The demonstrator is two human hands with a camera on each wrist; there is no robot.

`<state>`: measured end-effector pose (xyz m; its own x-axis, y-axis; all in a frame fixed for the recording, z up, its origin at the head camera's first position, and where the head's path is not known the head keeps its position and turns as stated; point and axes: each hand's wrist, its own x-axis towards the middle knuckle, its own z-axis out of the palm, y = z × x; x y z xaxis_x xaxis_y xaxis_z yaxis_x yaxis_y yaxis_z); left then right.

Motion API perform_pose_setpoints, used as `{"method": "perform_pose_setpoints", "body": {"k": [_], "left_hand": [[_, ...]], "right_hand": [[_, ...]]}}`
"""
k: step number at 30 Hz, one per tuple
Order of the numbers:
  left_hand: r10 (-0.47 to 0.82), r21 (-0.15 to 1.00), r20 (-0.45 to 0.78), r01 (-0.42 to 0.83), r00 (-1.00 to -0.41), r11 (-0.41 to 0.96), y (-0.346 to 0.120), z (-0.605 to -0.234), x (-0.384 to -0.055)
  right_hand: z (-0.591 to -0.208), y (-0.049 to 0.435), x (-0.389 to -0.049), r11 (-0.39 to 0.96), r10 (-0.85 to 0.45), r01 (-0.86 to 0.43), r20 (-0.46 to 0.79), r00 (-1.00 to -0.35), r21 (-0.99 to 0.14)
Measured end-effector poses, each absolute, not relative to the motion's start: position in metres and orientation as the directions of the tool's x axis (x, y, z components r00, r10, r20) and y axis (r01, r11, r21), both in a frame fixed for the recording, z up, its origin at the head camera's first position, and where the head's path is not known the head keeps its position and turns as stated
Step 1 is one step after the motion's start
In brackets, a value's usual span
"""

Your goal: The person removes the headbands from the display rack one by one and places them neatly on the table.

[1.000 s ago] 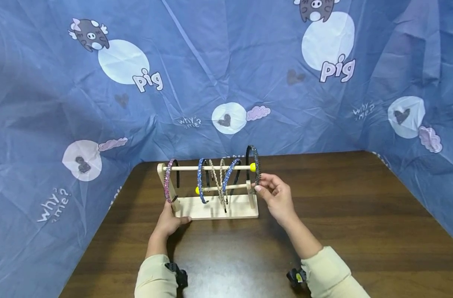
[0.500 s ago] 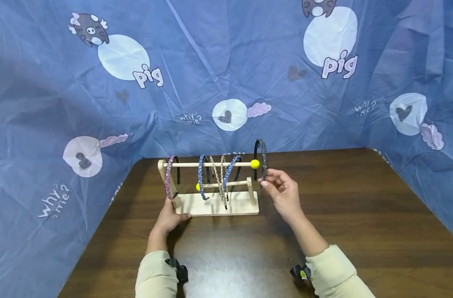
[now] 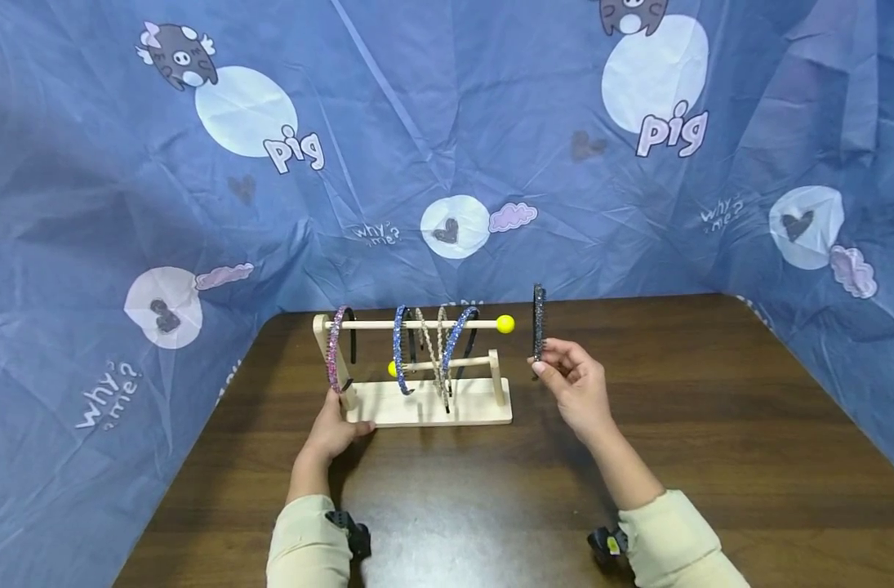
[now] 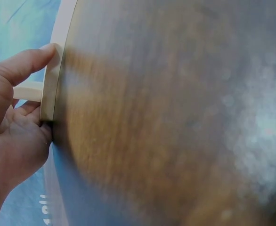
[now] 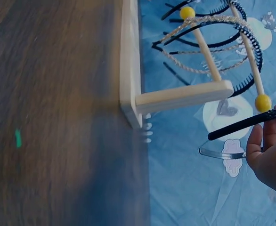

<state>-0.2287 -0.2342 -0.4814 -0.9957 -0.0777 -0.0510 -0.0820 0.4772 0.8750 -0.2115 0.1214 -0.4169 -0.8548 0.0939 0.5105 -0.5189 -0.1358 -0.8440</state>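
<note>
My right hand (image 3: pixel 580 394) pinches a dark glittering headband (image 3: pixel 539 317) by its lower end. The headband stands upright in the air, just right of the yellow ball (image 3: pixel 505 324) on the upper rod of a wooden headband rack. My left hand (image 3: pixel 332 431) grips the left end of the rack's base (image 3: pixel 432 415); in the left wrist view the thumb (image 4: pixel 32 60) lies on the base's edge. On the upper rod hang a pink headband (image 3: pixel 332 355) at the left, a blue headband (image 3: pixel 398 359), beige braided ones (image 3: pixel 430 359) and another blue headband (image 3: pixel 457 339).
The rack stands on a brown wooden table (image 3: pixel 711 408). A lower rod with a yellow ball (image 3: pixel 392 369) at its left end runs from a short post (image 3: pixel 495 380). Blue printed cloth (image 3: pixel 373 122) rises behind and beside the table.
My right hand has drawn the dark headband rightward off the upper rod's end, past the yellow ball, and turned it edge-on. The left hand has stayed on the rack's base.
</note>
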Motion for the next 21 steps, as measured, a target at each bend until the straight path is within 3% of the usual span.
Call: {"method": "perform_pose_setpoints", "body": {"k": [21], "left_hand": [[-0.069,0.866,-0.06,-0.086,-0.996,0.492,-0.237,-0.482,-0.23]], "right_hand": [[-0.419,0.151,-0.22,0.117,0.105,-0.462,0.474,-0.874,-0.879]]}}
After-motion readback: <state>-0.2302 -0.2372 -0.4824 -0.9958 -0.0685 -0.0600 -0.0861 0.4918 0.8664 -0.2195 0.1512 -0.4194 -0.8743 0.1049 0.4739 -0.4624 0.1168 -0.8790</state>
